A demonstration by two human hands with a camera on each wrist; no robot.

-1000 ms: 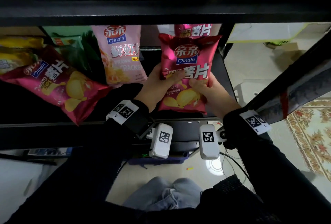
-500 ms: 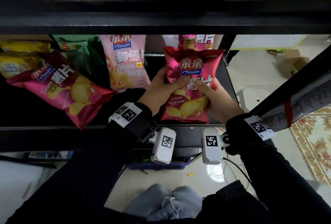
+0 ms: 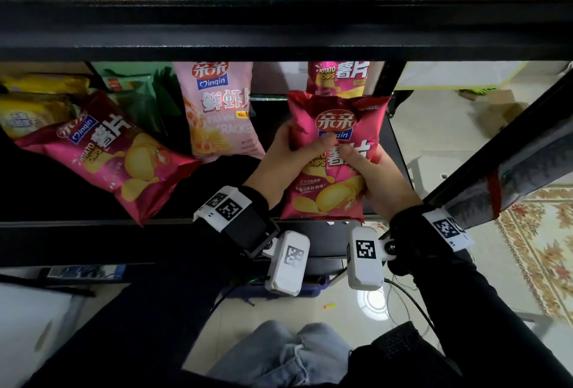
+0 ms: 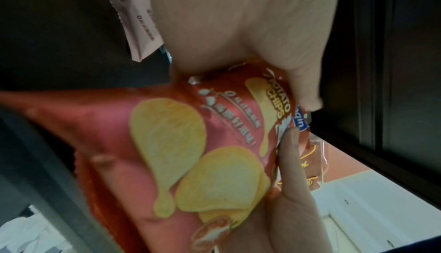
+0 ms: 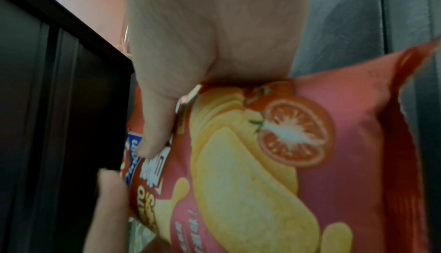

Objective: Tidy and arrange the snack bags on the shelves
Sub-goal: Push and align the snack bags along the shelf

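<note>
On black shelf (image 3: 93, 208), left hand (image 3: 279, 167) and right hand (image 3: 384, 183) fingers clamped on red chip bag (image 3: 335, 115); tiled floor (image 3: 434, 127) beyond.

Left hand (image 4: 250, 30) and right hand (image 4: 293, 191) grip the red chip bag (image 4: 167, 144).

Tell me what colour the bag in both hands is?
The chip bag is pinkish red with yellow chips pictured on it; the head view shows it best.

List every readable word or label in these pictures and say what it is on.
"Qinqin", "POTATO CHIPS": held red bag, both hands.
"Qinqin", "PRAWN CRACKER": pink bag.
"Qinqin", "POTATO CHIPS": tilted red bag.
"POTATO CHIPS": rear red bag.
Yellow bags, small print: unreadable.
</note>
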